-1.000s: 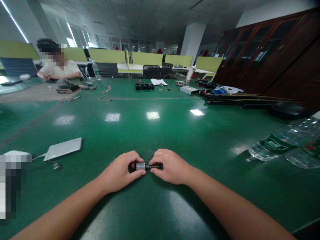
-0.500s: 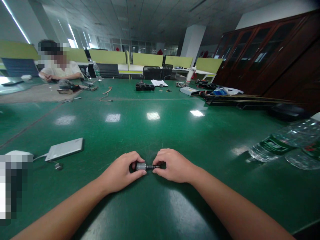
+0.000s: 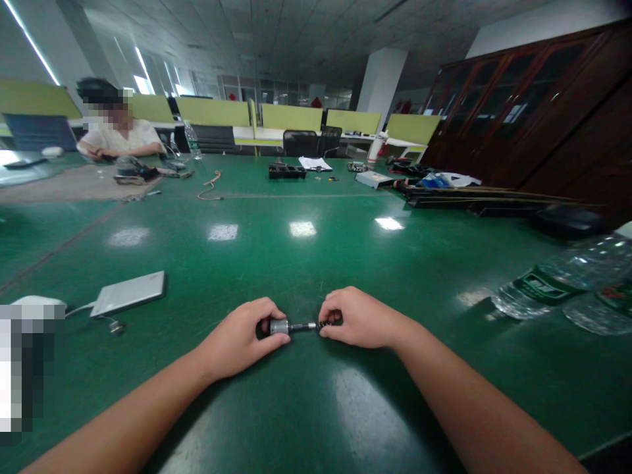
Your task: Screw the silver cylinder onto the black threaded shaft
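Near the front middle of the green table [image 3: 276,257], a silver metal cylinder [image 3: 280,327] lies sideways with a dark thin shaft [image 3: 300,326] pointing right. My left hand [image 3: 237,339] is closed around the cylinder, thumb below and fingers above. At the shaft's right end, my right hand [image 3: 363,319] pinches a small dark coiled piece [image 3: 324,324], which looks like a spring. Whether this piece still surrounds the shaft's tip is too small to tell. The cylinder's left end is partly hidden by my left hand.
A silver slab-like device [image 3: 129,294] with a white cable lies to the left. Plastic bottles [image 3: 540,286] are at the right. Further back are a black tray [image 3: 287,172], papers [image 3: 315,164] and a metal box [image 3: 374,179]. A person [image 3: 121,135] sits at the far left.
My right hand has moved right, away from the cylinder, with the dark coiled piece at its fingertips. More of the shaft shows now. My left hand has hardly moved.
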A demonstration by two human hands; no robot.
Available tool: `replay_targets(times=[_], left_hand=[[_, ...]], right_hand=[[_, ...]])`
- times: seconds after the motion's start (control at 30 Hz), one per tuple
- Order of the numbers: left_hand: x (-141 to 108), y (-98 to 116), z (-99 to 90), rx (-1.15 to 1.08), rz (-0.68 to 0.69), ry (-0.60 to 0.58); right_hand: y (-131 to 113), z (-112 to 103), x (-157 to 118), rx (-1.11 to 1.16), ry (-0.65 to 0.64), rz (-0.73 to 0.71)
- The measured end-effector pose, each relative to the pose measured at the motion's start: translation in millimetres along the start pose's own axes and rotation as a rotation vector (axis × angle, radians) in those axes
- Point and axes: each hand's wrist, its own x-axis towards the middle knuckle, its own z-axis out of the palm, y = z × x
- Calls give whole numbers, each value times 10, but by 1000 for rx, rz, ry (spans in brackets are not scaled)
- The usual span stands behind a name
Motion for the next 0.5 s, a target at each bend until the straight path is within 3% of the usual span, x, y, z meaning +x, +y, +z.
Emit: replay_targets(times=[0.27,0.5], left_hand=[[-9,-4,-4,4,5,-2],[-4,-7,-5,5,11,-1]], right_hand=[[43,-21,-1,49,4,21],[-127,155,84,50,84,-20]])
